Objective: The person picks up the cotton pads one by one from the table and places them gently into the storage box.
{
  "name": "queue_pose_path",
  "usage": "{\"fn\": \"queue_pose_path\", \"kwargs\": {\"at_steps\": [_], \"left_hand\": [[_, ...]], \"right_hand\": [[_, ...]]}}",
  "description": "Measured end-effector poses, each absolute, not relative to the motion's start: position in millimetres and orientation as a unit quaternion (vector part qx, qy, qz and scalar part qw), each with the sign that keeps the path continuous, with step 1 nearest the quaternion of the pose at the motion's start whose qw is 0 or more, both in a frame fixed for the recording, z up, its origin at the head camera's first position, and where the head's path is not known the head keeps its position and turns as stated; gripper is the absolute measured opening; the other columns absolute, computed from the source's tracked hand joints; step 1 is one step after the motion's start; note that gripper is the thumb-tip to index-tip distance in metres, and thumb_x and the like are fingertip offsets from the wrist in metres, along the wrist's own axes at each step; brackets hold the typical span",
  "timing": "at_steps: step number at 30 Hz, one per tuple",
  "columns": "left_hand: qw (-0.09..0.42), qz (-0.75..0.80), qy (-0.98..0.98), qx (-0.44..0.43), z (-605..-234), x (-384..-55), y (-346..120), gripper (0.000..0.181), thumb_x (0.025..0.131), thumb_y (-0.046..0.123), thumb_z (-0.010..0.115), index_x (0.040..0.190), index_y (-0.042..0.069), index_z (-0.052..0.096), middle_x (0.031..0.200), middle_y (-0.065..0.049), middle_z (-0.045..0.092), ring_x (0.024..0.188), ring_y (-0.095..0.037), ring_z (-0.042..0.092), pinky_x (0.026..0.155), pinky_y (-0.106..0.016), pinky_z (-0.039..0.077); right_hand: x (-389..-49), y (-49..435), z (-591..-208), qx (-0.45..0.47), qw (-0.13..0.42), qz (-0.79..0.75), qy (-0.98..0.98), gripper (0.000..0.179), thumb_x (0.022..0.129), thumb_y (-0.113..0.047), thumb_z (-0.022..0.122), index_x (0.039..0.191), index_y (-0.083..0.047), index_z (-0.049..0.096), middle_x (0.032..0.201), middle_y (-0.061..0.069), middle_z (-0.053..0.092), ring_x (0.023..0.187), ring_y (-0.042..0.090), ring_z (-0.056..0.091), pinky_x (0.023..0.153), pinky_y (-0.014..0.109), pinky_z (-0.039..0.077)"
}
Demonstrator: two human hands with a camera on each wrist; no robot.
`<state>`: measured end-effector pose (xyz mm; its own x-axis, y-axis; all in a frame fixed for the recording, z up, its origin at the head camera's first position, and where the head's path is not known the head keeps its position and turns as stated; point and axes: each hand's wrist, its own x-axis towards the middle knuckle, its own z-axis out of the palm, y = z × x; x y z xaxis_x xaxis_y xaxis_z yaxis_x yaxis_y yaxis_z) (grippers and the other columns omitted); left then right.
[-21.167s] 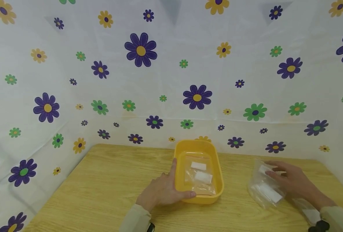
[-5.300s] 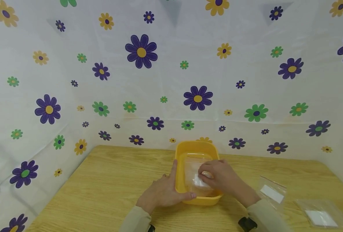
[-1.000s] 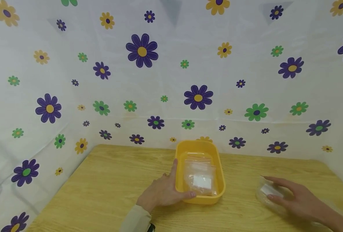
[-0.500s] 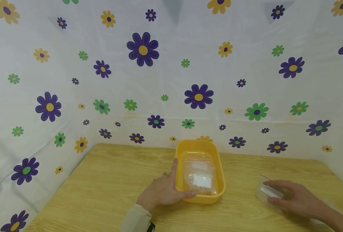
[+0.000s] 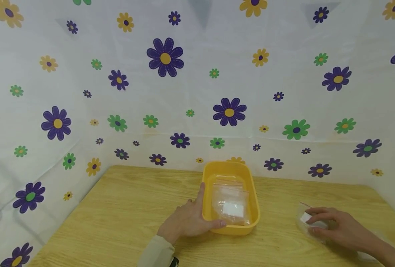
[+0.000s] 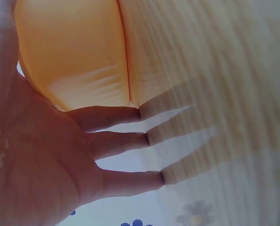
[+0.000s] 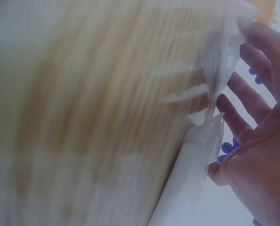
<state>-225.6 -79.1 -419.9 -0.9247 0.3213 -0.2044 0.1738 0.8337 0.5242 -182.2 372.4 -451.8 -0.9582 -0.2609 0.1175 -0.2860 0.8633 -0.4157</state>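
Observation:
In the head view a yellow tray [image 5: 231,230] stands near the middle of the table. My left hand [image 5: 185,219] rests against its near left corner, thumb over the near rim and a finger along the left side. In the left wrist view straight fingers [image 6: 125,183] touch the table beside the tray wall [image 6: 83,52]. Overlapping clear zip bags [image 5: 221,196] with white pieces lie inside the tray. On the right, my right hand [image 5: 339,226] pinches a clear zip bag [image 5: 302,226] with a white piece, its edge raised from the table.
Another clear bag [image 5: 365,256] lies on the table, mostly hidden under my right forearm. A white cloth [image 5: 197,89] with printed flowers hangs behind the wooden table [image 5: 130,207] and along its sides.
Since 5.3 s ago my right hand has left the tray, where another bag now lies, and moved right to a bag there. In the last second its fingers have shifted on that bag.

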Motion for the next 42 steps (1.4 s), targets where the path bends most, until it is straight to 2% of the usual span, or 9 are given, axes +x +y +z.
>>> {"fn": "queue_pose_path", "kwargs": {"at_steps": [2,5,10,12,16,19,22,29,42], "left_hand": [[0.144,0.258,0.946,0.131,-419.7,-225.5,-79.0,0.135,0.07,0.092,0.061,0.166,0.027,-0.008,0.139,-0.027,0.059,0.113,-0.037,0.066,0.096,-0.057,0.055],[0.144,0.26,0.946,0.132,-419.2,-225.2,-78.8,0.135,0.07,0.092,0.061,0.166,0.027,-0.008,0.139,-0.027,0.06,0.113,-0.036,0.067,0.096,-0.057,0.055],[0.147,0.26,0.946,0.128,-418.3,-224.9,-78.5,0.136,0.069,0.092,0.062,0.166,0.026,-0.008,0.142,-0.027,0.058,0.115,-0.038,0.066,0.097,-0.059,0.055],[0.148,0.261,0.946,0.125,-418.0,-225.0,-78.6,0.137,0.069,0.091,0.063,0.166,0.026,-0.008,0.143,-0.028,0.057,0.115,-0.039,0.065,0.097,-0.06,0.054],[0.148,0.263,0.945,0.125,-418.5,-224.9,-79.4,0.137,0.069,0.091,0.063,0.166,0.026,-0.008,0.142,-0.028,0.057,0.116,-0.039,0.065,0.097,-0.061,0.054],[0.146,0.263,0.945,0.13,-419.5,-224.7,-80.1,0.136,0.07,0.091,0.063,0.166,0.026,-0.008,0.141,-0.028,0.058,0.114,-0.038,0.066,0.096,-0.06,0.055],[0.145,0.264,0.944,0.134,-420.2,-224.1,-80.4,0.135,0.07,0.09,0.063,0.166,0.026,-0.008,0.137,-0.027,0.061,0.109,-0.035,0.068,0.094,-0.058,0.056],[0.145,0.267,0.943,0.136,-420.0,-223.4,-79.8,0.135,0.071,0.089,0.064,0.166,0.025,-0.009,0.132,-0.025,0.064,0.099,-0.029,0.068,0.09,-0.054,0.058],[0.15,0.264,0.944,0.132,-418.0,-224.3,-78.5,0.134,0.07,0.091,0.062,0.166,0.026,-0.007,0.143,-0.027,0.058,0.114,-0.038,0.067,0.096,-0.059,0.055]], "right_hand": [[-182.4,373.5,-451.4,0.147,0.033,0.218,-0.964,0.013,0.088,-0.035,0.08,0.094,-0.045,0.075,0.127,-0.002,0.073,0.113,-0.018,0.048,0.089,0.041,0.055],[-182.7,373.1,-449.4,0.146,0.028,0.21,-0.966,0.012,0.088,-0.035,0.08,0.093,-0.044,0.075,0.127,-0.002,0.073,0.115,-0.012,0.053,0.085,0.03,0.053],[-182.9,370.0,-445.9,0.14,-0.011,0.203,-0.969,0.027,0.086,-0.041,0.081,0.111,-0.033,0.076,0.136,0.014,0.067,0.125,0.039,0.059,0.089,0.068,0.051],[-183.7,369.6,-445.6,0.147,-0.02,0.198,-0.969,0.039,0.084,-0.043,0.082,0.119,-0.029,0.074,0.138,0.017,0.064,0.123,0.051,0.055,0.086,0.074,0.048],[-186.6,371.9,-447.4,0.166,-0.009,0.2,-0.966,0.034,0.084,-0.04,0.083,0.116,-0.032,0.076,0.136,0.013,0.065,0.122,0.035,0.059,0.085,0.071,0.05],[-188.4,376.0,-450.4,0.182,0.015,0.212,-0.96,0.023,0.086,-0.034,0.083,0.107,-0.037,0.077,0.13,0.001,0.069,0.117,0.001,0.058,0.086,0.046,0.057],[-190.1,380.5,-454.1,0.204,0.041,0.23,-0.951,0.019,0.086,-0.026,0.083,0.101,-0.037,0.079,0.123,-0.015,0.069,0.111,-0.02,0.048,0.079,0.021,0.05],[-190.4,383.8,-458.2,0.216,0.07,0.251,-0.941,0.019,0.087,-0.016,0.081,0.096,-0.033,0.079,0.118,-0.028,0.067,0.109,-0.023,0.048,0.075,0.009,0.046],[-189.8,370.6,-445.0,0.182,0.108,0.214,-0.954,0.021,0.088,-0.022,0.082,0.098,-0.039,0.076,0.113,-0.015,0.075,0.107,-0.018,0.056,0.081,0.008,0.047]]}}
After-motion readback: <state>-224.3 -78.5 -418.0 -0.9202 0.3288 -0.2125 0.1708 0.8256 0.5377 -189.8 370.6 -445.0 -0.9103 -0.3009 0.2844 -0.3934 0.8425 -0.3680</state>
